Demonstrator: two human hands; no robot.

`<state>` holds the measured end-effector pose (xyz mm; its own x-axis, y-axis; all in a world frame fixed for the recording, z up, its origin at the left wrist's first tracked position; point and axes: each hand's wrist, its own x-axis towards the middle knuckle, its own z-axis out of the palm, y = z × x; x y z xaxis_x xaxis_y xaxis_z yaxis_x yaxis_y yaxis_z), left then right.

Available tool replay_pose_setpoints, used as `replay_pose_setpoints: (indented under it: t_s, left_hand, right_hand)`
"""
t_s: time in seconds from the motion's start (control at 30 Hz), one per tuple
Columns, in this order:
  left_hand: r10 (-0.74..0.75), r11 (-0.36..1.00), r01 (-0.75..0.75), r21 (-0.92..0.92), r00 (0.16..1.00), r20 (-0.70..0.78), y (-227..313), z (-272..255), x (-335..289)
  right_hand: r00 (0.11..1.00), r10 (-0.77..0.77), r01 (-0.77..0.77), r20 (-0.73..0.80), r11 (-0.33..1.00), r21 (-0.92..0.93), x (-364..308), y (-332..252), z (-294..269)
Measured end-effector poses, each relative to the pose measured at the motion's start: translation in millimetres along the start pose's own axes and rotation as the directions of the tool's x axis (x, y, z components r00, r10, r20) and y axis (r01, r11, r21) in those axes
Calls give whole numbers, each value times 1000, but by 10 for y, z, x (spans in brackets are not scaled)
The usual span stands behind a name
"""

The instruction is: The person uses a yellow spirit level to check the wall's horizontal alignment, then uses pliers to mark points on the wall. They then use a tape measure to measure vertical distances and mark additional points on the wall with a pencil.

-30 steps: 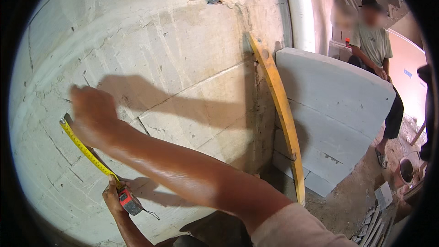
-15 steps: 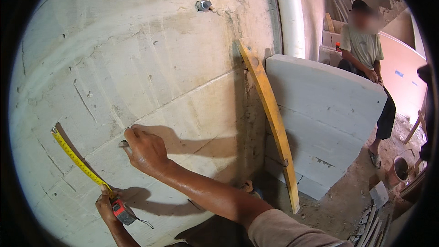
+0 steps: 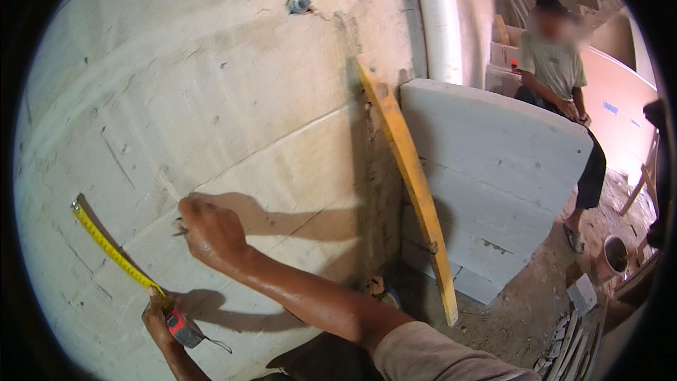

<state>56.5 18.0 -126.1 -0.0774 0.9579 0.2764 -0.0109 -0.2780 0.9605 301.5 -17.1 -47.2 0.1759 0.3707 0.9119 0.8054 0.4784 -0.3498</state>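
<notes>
My left hand (image 3: 156, 319) is closed around a red and black tape measure (image 3: 184, 329), low on the left. Its yellow blade (image 3: 109, 248) runs out up and to the left along the pale wall (image 3: 282, 70), with the metal end hook at the far tip. My right hand (image 3: 215, 235) is closed close to the wall, up and to the right of the tape. A short, thin, greyish stick-like thing (image 3: 181, 231) sticks out from its fingers; its kind cannot be made out. Most of it is hidden by the fingers.
A long yellow straightedge (image 3: 412, 183) leans at the wall's corner, beside a low wall of white blocks (image 3: 493, 141). A pipe fitting (image 3: 299, 5) juts from the wall above. Behind, a person (image 3: 553, 63) sits; a bucket (image 3: 615, 255) and scraps (image 3: 568, 349) lie on the floor.
The whole view has shifted slightly, so the scene sits a little further left. My right hand has turned a little, and the thin thing in it points differently. My left hand still holds the tape measure.
</notes>
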Motion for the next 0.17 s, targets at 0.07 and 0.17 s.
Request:
replay_pose_setpoints:
  t_s: [0.07,0.17]
  left_hand:
    - [12,999,-11,-32,999,49,-102,-79,79]
    - [252,787,-191,587,968,-23,-321,-265,251]
  right_hand:
    - [998,39,-33,57,994,-101,9,31,15]
    - [957,21,-46,288,996,80,48,-163,244]
